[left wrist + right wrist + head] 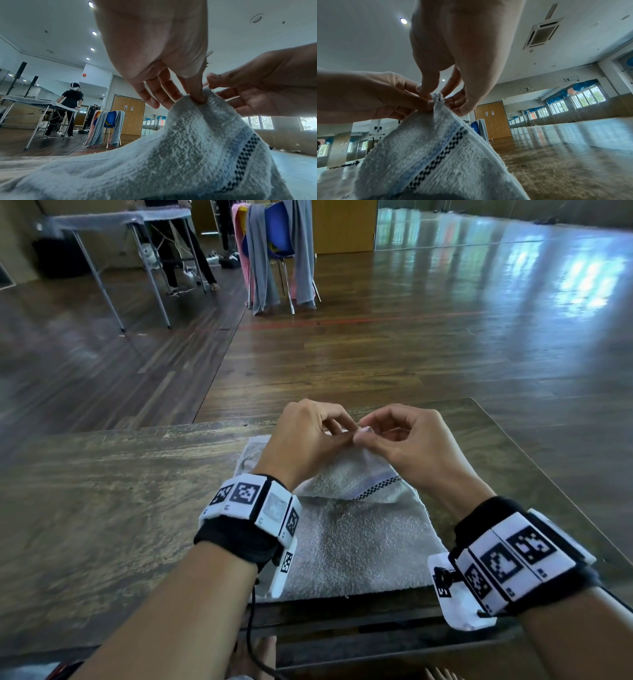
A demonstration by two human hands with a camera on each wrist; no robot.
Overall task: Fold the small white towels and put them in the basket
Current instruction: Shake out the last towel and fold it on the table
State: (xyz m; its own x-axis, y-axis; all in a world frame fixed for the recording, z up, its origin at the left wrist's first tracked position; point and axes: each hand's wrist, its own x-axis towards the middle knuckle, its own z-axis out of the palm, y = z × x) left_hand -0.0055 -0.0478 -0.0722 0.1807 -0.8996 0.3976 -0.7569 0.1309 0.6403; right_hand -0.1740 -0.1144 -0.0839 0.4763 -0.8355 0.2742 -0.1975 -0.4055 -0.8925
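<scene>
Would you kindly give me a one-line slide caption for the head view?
Both hands, left hand and right hand, pinch one corner of a white towel on a wooden table.

The towel (356, 529) under the left hand (301, 440) and right hand (407, 443) was white terry, crossed near its lifted edge by a pale blue band and a narrow black-and-white checkered stripe (376, 489). The surface (102, 508) beneath it was dark, streaked brown wood. Both wrists wore black straps carrying white blocks (253, 501) printed with black square codes. Far beyond the hands stood a blue chair (279, 231) draped with grey and pink cloths, before a tan wooden door (128, 115).
</scene>
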